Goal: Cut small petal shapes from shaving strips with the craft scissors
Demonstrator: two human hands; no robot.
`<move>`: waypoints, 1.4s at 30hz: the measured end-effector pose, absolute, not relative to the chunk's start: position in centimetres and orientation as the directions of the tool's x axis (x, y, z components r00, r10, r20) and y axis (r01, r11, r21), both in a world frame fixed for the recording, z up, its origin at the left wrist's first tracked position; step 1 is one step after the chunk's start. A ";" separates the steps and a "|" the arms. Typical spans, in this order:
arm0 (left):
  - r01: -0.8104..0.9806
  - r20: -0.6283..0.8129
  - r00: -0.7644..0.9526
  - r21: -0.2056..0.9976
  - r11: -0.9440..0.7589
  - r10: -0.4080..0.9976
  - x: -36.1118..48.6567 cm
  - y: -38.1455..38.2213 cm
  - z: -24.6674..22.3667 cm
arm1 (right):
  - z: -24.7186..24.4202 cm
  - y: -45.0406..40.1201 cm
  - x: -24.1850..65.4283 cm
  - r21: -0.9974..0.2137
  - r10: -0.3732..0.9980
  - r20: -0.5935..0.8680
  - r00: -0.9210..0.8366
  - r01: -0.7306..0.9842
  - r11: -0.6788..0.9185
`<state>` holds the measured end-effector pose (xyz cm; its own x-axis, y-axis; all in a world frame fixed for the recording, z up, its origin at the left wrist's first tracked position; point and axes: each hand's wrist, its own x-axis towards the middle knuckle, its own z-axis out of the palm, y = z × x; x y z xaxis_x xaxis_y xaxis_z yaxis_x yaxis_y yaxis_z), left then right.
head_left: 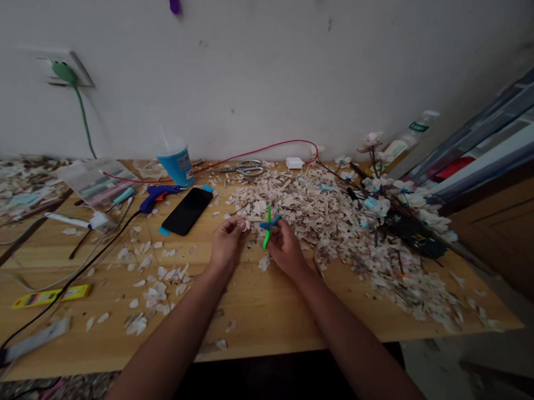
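Observation:
Over the middle of the table (pixel 262 306), my left hand (pixel 227 241) pinches a small pale petal (pixel 247 225) between thumb and fingers. My right hand (pixel 286 246), just to the right, grips a bright green and blue plastic tool (pixel 268 225) whose two parts cross each other; its exact kind is too small to tell. The tool's blue end points toward the petal. Behind and right of my hands spreads a large heap of dry whitish petals (pixel 302 204). Loose petals (pixel 157 292) lie scattered left of my left forearm.
Left of my hands lie a black phone (pixel 188 211), a blue glue gun (pixel 154 198), a blue cup (pixel 177 163) and cables. Metal scissors (pixel 249 168) rest near the wall. Artificial flower branches (pixel 377 202) and a bottle (pixel 406 141) are at the right. A yellow packet (pixel 53 297) lies front left.

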<state>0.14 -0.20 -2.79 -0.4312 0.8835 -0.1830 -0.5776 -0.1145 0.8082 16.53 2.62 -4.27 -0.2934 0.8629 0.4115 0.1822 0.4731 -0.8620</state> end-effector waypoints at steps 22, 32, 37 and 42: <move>-0.670 -0.248 -0.373 0.738 -0.075 0.894 0.0 -0.4 -2.2 | -4.7 3.0 16.8 -0.899 0.915 0.294 -0.277 0.245 0.363; -0.750 -0.308 -0.294 0.661 -0.018 0.905 -0.3 -0.6 -1.6 | -3.9 2.8 16.7 -0.770 0.850 0.357 -0.386 0.393 0.502; -0.742 -0.280 -0.330 0.668 -0.065 0.901 -0.1 -0.7 -1.4 | -3.8 2.8 16.6 -0.709 0.805 0.377 -0.458 0.416 0.570; -0.700 -0.214 -0.364 0.705 -0.115 0.907 0.6 -0.7 -1.9 | -3.3 2.5 16.4 -0.675 0.805 0.341 -0.486 0.469 0.569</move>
